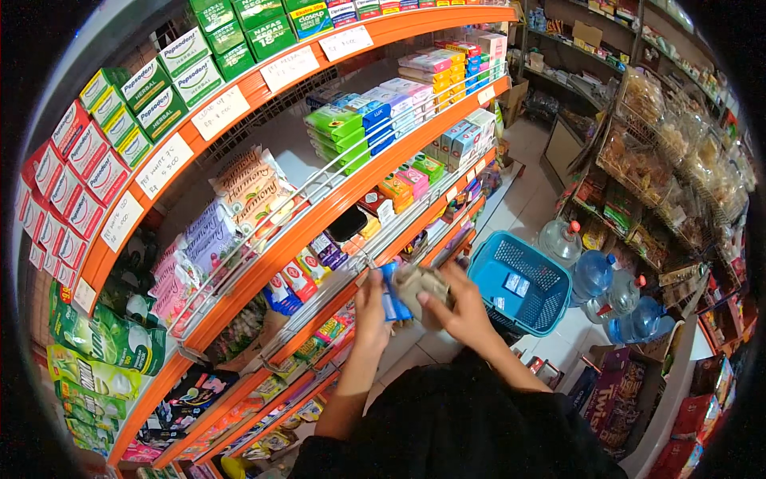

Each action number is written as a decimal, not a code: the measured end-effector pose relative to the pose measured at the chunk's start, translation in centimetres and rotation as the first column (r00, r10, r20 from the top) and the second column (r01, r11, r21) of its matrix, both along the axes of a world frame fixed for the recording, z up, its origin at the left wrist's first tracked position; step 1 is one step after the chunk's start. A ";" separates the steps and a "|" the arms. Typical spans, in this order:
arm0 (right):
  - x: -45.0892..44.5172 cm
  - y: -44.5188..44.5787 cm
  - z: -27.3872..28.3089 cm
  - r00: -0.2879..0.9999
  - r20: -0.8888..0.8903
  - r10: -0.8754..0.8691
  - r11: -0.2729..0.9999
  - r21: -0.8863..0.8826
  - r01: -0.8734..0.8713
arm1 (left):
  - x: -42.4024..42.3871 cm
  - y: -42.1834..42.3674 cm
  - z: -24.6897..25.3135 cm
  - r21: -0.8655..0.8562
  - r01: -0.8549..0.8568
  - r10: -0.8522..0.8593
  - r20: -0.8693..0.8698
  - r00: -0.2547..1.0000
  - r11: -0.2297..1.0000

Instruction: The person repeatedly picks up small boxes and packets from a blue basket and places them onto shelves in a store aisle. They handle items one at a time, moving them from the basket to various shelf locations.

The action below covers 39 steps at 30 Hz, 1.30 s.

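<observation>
My left hand [372,305] grips a small blue packet [395,293] upright in front of the shelf rails. Against the packet's right side my right hand [452,299] holds a crumpled grey-beige cloth [422,290], slightly blurred. To the right and lower down stands a blue plastic basket [553,272] with a few small blue-and-white packs [516,285] on its bottom. Left of my hands, soap boxes [299,278] and stacked green soap packs [338,129] lie on the shelves, beside Harmony soap packs [254,185].
Orange-edged shelves [269,263] with wire rails curve along my left side. Toothpaste boxes [152,99] fill the top shelf. Large water bottles [592,278] stand right of the basket, below racks of bagged snacks [646,155]. An open carton [622,395] sits at lower right.
</observation>
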State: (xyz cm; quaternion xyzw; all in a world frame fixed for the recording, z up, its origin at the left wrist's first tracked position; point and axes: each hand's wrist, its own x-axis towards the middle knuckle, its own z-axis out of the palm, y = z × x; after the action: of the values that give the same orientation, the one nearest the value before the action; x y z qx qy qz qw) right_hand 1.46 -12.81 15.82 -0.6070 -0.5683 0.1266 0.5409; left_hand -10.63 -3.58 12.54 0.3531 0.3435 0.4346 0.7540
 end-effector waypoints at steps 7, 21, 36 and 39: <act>1.4 -1.2 0.4 0.990 -0.134 0.038 0.989 -0.138 -0.057 | -2.7 0.4 -2.0 0.282 0.137 -0.067 -0.242 0.968 0.950; -2.4 -2.0 1.8 0.948 0.200 -0.249 0.956 0.206 0.208 | -4.4 -0.8 -1.2 -0.260 0.319 -0.166 0.478 0.863 0.911; -2.0 -2.3 0.1 0.623 0.717 -0.312 0.908 0.419 -0.028 | -0.5 -1.3 3.3 -0.105 0.260 -0.147 0.604 0.784 0.960; -1.7 -2.2 0.7 0.584 0.751 -0.308 0.931 0.365 0.021 | -0.2 -0.6 3.1 -0.122 0.225 -0.111 0.594 0.797 0.967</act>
State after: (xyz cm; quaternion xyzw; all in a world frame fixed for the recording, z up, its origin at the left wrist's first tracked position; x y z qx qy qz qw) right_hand -0.20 -14.97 16.53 -0.5542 -0.7021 -0.3024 0.3293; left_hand -10.79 -4.16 15.66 0.1603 0.1026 0.4187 0.8880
